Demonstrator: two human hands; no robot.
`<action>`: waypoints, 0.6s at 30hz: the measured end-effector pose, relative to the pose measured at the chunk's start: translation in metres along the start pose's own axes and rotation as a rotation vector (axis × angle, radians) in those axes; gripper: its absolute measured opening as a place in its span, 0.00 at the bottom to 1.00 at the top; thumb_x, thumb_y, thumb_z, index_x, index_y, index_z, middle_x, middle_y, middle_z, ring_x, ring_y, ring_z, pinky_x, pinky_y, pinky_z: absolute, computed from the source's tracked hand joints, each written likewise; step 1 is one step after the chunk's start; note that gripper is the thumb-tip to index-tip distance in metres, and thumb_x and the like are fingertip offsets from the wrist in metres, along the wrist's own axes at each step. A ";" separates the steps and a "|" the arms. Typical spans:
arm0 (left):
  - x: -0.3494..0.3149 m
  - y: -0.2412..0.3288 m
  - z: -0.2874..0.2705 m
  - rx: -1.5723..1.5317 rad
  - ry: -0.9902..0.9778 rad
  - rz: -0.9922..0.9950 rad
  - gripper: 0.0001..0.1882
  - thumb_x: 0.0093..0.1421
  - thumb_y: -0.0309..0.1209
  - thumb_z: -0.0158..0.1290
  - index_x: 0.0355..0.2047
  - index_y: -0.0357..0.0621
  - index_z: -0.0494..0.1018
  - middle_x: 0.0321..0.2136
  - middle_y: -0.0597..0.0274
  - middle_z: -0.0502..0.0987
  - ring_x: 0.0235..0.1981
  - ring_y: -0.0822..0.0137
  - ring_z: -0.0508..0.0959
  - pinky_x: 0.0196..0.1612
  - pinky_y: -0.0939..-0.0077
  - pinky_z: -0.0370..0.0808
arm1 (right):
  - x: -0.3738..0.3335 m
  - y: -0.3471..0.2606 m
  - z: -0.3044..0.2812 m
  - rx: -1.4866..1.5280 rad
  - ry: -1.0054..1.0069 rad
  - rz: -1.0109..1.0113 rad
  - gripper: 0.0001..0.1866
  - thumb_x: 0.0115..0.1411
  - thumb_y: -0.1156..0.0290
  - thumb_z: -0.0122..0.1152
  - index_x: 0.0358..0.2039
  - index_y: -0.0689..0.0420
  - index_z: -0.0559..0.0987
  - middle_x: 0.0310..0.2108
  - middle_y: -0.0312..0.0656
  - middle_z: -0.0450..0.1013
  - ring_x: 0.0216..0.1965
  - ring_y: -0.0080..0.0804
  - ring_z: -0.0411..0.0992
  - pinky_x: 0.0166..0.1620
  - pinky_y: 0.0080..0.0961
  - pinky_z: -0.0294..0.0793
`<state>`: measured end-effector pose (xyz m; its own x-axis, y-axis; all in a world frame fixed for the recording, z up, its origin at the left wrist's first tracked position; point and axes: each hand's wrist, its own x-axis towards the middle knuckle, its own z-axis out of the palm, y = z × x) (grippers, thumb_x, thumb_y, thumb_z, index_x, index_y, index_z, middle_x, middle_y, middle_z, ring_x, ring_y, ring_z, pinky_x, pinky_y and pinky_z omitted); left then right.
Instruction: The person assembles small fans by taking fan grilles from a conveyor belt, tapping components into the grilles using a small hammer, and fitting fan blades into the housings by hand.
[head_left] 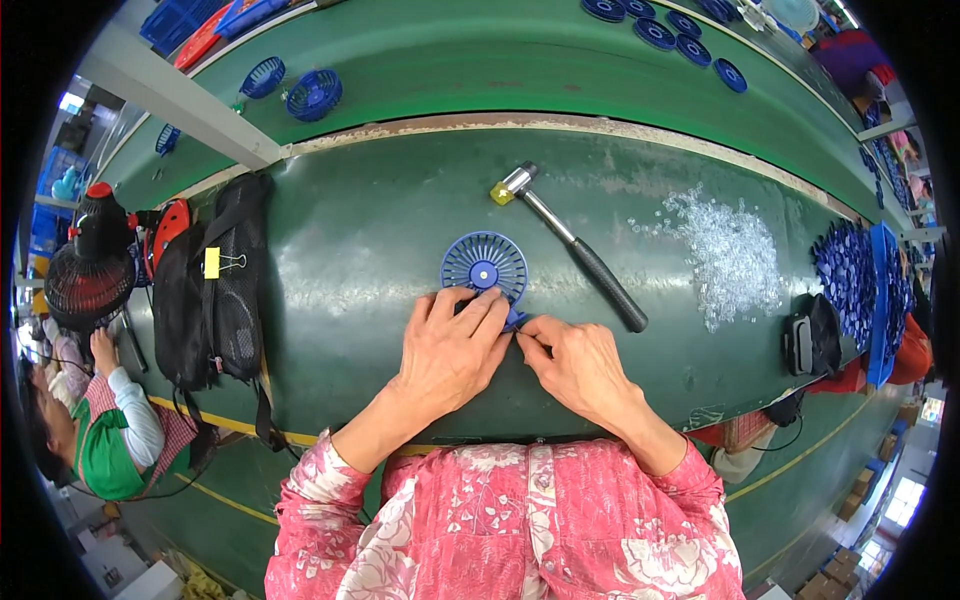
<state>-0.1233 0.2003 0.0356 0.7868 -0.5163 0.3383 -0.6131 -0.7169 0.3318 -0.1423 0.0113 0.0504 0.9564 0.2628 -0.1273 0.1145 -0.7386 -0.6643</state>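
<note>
Left grip [450,340] clamped on lower end of blue fan grille [484,258], mid worktop [350,220]; right grip [580,365] close at its tip, can't tell if pinching anything tbh; mallet [590,262] lying to right, pile of clear bits [738,258] further over

No text, label, brand, number or sign is legible on any surface in view.
</note>
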 end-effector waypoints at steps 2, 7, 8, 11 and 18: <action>-0.001 0.000 0.004 0.007 0.009 0.003 0.22 0.47 0.31 0.64 0.44 0.42 0.76 0.45 0.64 0.79 0.43 0.60 0.75 0.42 0.63 0.72 | -0.001 0.002 0.002 0.017 0.014 -0.004 0.08 0.59 0.70 0.61 0.32 0.63 0.80 0.22 0.50 0.76 0.22 0.51 0.75 0.27 0.40 0.72; -0.001 0.002 0.013 0.068 0.057 0.025 0.21 0.46 0.30 0.64 0.42 0.40 0.75 0.44 0.60 0.78 0.42 0.59 0.76 0.37 0.64 0.73 | -0.001 0.001 -0.001 -0.003 0.016 -0.015 0.08 0.59 0.70 0.61 0.32 0.61 0.80 0.19 0.50 0.75 0.20 0.49 0.74 0.26 0.40 0.71; -0.001 0.001 0.015 0.068 0.056 0.030 0.21 0.46 0.30 0.64 0.42 0.40 0.75 0.44 0.60 0.78 0.42 0.59 0.76 0.37 0.64 0.73 | -0.001 0.002 0.000 0.002 0.030 -0.021 0.07 0.58 0.69 0.61 0.32 0.61 0.80 0.19 0.50 0.75 0.20 0.49 0.74 0.26 0.40 0.71; -0.002 0.001 0.019 0.047 0.107 0.041 0.20 0.46 0.29 0.64 0.41 0.38 0.75 0.43 0.58 0.78 0.39 0.58 0.76 0.35 0.65 0.73 | 0.000 0.004 -0.001 0.004 0.049 -0.031 0.07 0.59 0.69 0.62 0.31 0.60 0.79 0.18 0.50 0.74 0.19 0.49 0.73 0.26 0.40 0.71; 0.001 -0.003 0.012 -0.064 0.098 0.023 0.19 0.46 0.27 0.65 0.40 0.37 0.74 0.38 0.57 0.79 0.35 0.57 0.76 0.33 0.65 0.73 | 0.002 0.006 -0.007 -0.070 0.139 -0.130 0.06 0.60 0.71 0.61 0.34 0.59 0.80 0.26 0.49 0.78 0.25 0.49 0.76 0.29 0.40 0.73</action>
<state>-0.1203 0.1964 0.0244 0.7638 -0.4815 0.4300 -0.6365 -0.6727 0.3773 -0.1382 0.0033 0.0515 0.9597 0.2742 0.0622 0.2532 -0.7465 -0.6153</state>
